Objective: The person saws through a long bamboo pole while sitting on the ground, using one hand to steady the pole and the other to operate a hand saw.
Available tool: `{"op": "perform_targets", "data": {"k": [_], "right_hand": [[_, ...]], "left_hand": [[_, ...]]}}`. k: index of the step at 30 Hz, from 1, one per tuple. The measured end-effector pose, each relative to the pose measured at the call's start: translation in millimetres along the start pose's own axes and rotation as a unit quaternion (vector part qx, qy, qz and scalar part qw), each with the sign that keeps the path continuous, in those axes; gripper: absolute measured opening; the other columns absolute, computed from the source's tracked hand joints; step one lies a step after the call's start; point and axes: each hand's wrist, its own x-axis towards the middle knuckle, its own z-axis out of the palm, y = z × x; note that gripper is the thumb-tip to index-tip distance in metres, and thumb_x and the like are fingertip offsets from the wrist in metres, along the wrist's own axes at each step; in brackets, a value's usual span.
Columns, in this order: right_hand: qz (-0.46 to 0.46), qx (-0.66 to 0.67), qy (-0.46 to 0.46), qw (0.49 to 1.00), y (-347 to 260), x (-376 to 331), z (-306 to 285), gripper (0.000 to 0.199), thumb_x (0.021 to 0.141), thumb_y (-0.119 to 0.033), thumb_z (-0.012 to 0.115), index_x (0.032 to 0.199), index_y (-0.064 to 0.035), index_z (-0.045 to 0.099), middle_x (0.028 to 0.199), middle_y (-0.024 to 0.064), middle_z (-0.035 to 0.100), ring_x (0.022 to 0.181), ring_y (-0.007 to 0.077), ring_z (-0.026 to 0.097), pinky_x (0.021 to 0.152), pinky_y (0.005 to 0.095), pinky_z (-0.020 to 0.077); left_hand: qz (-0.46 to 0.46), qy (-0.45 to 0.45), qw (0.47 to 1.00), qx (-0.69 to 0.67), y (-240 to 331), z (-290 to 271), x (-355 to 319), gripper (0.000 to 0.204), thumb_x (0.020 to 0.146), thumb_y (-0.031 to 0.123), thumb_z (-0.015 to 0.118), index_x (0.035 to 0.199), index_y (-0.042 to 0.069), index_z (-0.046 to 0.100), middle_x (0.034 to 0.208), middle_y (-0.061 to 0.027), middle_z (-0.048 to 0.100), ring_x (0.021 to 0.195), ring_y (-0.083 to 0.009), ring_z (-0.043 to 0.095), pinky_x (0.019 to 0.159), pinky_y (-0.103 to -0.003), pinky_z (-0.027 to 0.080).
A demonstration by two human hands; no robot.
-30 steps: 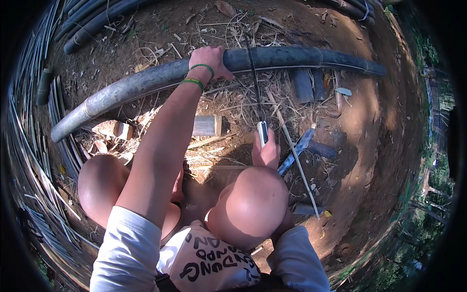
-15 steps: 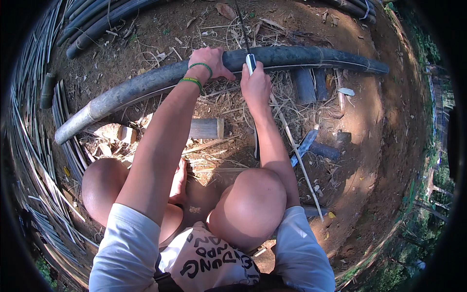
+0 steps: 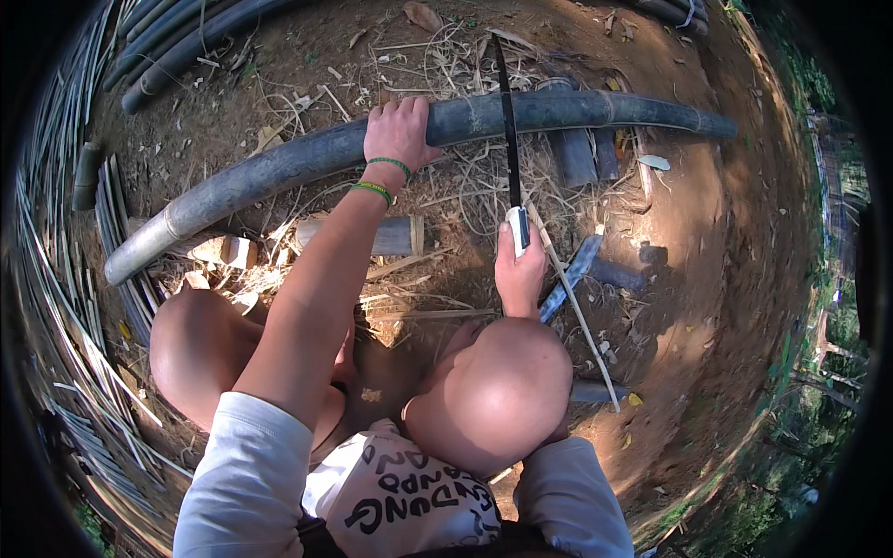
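A long, dark bamboo pole (image 3: pixel 270 172) lies crosswise in front of me, looking curved in this wide view. My left hand (image 3: pixel 398 135) is closed over its middle, fingers on the far side and thumb on the near side. Green bands circle that wrist. In my right hand (image 3: pixel 521 277) is a handsaw (image 3: pixel 513 177), gripped by its white and black handle. Its dark, narrow blade crosses the pole just right of my left hand, with the tip beyond the far side. Whether the teeth have cut into the bamboo cannot be made out.
Cut bamboo pieces (image 3: pixel 400 235) and a split bluish strip (image 3: pixel 579 270) lie on the dirt near my feet. A thin pale stick (image 3: pixel 581 316) rests on the right. Long split strips (image 3: pixel 56 279) line the left, with thick poles (image 3: pixel 172 74) at upper left. Fibrous shavings surround the pole.
My right hand has drawn the saw back toward me, from beside the pole to near my right knee. The left hand stays on the pole, its fingers now more plainly seen.
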Motion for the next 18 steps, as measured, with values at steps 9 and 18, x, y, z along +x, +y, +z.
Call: {"op": "perform_targets", "data": {"k": [9, 18], "right_hand": [[0.005, 0.011, 0.008, 1.0, 35.6, -57.7, -30.4, 0.039, 0.099, -0.03, 0.073, 0.126, -0.0036, 0.068, 0.094, 0.024, 0.076, 0.091, 0.0433, 0.076, 0.076, 0.0489, 0.0586], [0.04, -0.024, -0.059, 0.997, 37.6, -53.3, -25.3, 0.036, 0.1, -0.037, 0.07, 0.116, -0.004, 0.066, 0.088, 0.0271, 0.073, 0.084, 0.0481, 0.072, 0.069, 0.0534, 0.0544]], "left_hand": [[0.011, 0.113, 0.993, 0.033, 10.6, 23.9, -28.8, 0.088, 0.074, 0.055, 0.088, 0.142, 0.011, 0.053, 0.127, -0.0069, 0.062, 0.121, -0.0282, 0.06, 0.108, -0.048, 0.043], [-0.02, 0.063, 0.998, 0.021, 17.2, 15.6, -24.2, 0.086, 0.071, 0.059, 0.088, 0.136, 0.013, 0.056, 0.127, -0.0065, 0.06, 0.123, -0.0293, 0.058, 0.108, -0.051, 0.043]]}}
